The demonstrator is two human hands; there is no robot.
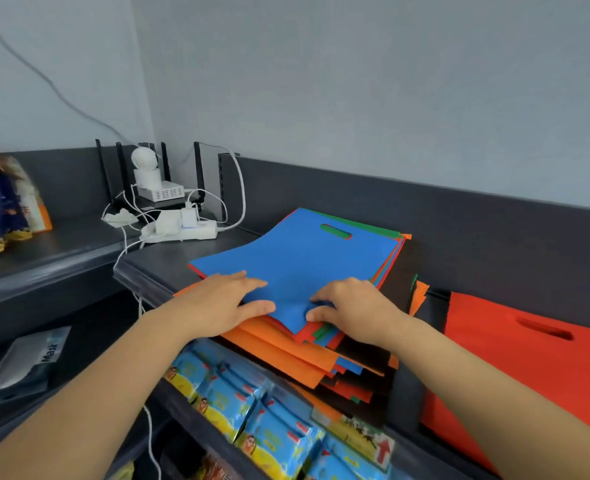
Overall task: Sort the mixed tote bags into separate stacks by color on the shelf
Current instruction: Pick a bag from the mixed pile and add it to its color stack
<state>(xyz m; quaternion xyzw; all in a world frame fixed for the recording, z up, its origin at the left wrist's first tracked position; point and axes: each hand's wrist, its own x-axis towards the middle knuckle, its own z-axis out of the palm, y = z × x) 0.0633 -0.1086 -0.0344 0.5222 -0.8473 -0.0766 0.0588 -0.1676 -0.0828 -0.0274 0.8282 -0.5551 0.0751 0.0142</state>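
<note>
Fingers (328,292) of right hand (354,308) pinch blue bag (297,261) — left hand (224,299) presses it.

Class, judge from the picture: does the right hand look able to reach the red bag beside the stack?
Probably yes. The red bag lies uncovered on the shelf, right of the stack, nothing standing between it and the right hand. That hand pinches the blue bag, so it must let go first.
</note>
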